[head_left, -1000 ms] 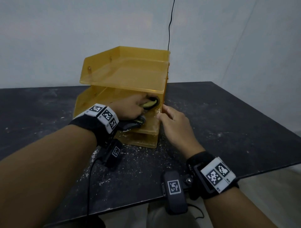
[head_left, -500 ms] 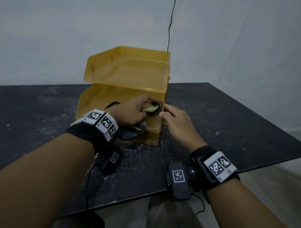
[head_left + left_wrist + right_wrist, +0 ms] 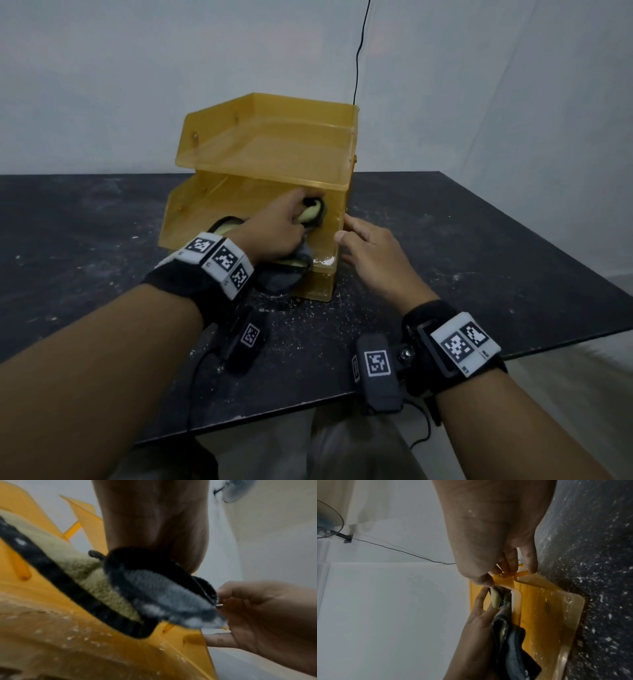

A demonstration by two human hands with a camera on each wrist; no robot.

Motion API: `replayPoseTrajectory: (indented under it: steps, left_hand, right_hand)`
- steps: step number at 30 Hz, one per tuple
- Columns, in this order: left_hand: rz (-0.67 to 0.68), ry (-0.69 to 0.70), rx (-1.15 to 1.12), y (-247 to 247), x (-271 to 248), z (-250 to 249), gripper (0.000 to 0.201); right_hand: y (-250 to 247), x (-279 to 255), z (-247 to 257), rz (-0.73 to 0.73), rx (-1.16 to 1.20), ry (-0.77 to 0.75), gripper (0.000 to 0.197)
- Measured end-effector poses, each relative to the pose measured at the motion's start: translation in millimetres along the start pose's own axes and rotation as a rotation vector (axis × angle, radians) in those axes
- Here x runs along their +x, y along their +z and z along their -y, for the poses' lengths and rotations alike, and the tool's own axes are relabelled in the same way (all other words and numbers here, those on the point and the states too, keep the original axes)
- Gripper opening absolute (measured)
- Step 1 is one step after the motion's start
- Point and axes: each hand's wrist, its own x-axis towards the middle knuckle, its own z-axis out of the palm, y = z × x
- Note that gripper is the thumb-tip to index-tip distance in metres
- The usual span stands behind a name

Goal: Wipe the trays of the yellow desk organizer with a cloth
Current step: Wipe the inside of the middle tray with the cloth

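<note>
**Cloth working inside the middle tray, right hand bracing the organizer's corner**

Nearest to us, our two forearms are reaching over the front edge of the black table [image 3: 479,246], each wearing a dark wrist strap with white marker tags. White crumbs and dust are lying scattered on the tabletop just in front of the organizer.

Our left hand [image 3: 274,229] is reaching into the middle tray of the yellow desk organizer [image 3: 267,161], its fingers curled around a bunched cloth [image 3: 310,214] that is pale yellow-green on one side and grey with a dark border on the other. We are pressing the cloth against the tray's right front area, and a loose grey flap of it is hanging out over the tray's front lip. The left wrist view is showing white powder lying on the tray floor beside the cloth [image 3: 120,588].

Our right hand [image 3: 373,260] is sitting just beside the left, outside the organizer, with relaxed fingers touching its right front corner; in the right wrist view the fingertips [image 3: 530,563] are lying against the yellow edge and pegs there, holding nothing.

Farther back, the top tray is standing open above the hand. Behind it, a thin black cable [image 3: 359,51] is running up the pale wall.
</note>
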Motion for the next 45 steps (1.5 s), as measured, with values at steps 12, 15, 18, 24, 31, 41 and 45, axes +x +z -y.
replayPoseTrajectory:
  steps: [12,15,18,24,31,41,45]
  left_hand:
    - [0.171,-0.028,0.389,12,25,-21,0.075]
    - [0.227,-0.018,0.348,7,17,-18,0.075]
    - [0.252,-0.013,0.244,-1,5,-15,0.072]
    - [0.271,0.06,0.086,-9,-28,-10,0.063]
    - [0.278,0.101,-0.015,-8,-62,-23,0.048]
    - [-0.136,0.084,0.034,-11,-56,1,0.062]
    - [0.031,0.082,0.15,-8,-53,-10,0.071]
  right_hand:
    - [-1,-1,0,-0.001,-0.027,0.002,0.079]
    - [-1,-2,0,-0.012,-0.026,0.01,0.076]
    - [0,-5,3,-0.023,-0.026,0.009,0.069]
    - [0,-13,12,-0.023,-0.03,0.01,0.054]
    - [5,-23,24,-0.08,-0.086,-0.005,0.047]
    - [7,-25,26,-0.077,-0.066,0.011,0.062]
    - [7,-25,26,-0.073,-0.068,0.031,0.069]
